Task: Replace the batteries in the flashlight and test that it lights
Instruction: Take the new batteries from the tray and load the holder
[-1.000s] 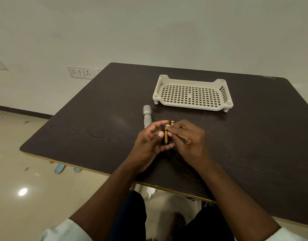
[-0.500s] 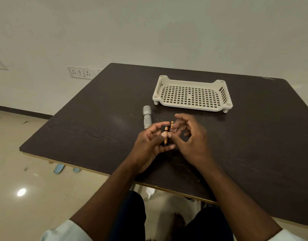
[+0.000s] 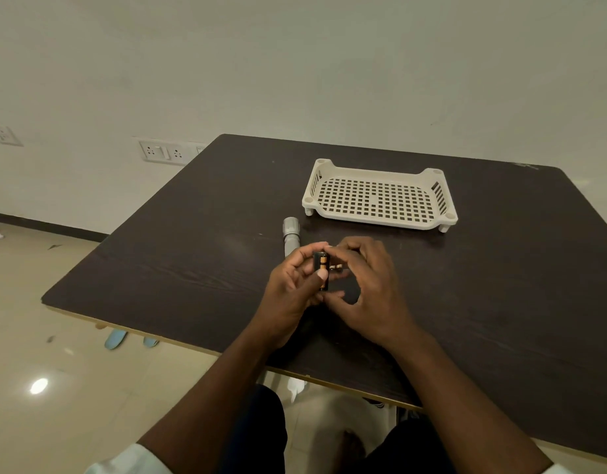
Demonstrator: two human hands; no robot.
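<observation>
My left hand grips a small black battery holder upright over the table, thumb across its front. An orange-and-black battery sits in the holder. My right hand is curled beside the holder and pinches a second small battery lying sideways at its fingertips, right against the holder. The silver flashlight body lies on the dark table just beyond my left hand; its near end is hidden by my fingers.
A cream perforated plastic tray stands behind the hands on the dark wooden table. The table's front edge runs close to my body. Wall sockets are at the left, with tiled floor below.
My right hand has closed back in on the holder. The battery that stood upright beside the holder now lies sideways at my right fingertips. The left hand has stayed in place.
</observation>
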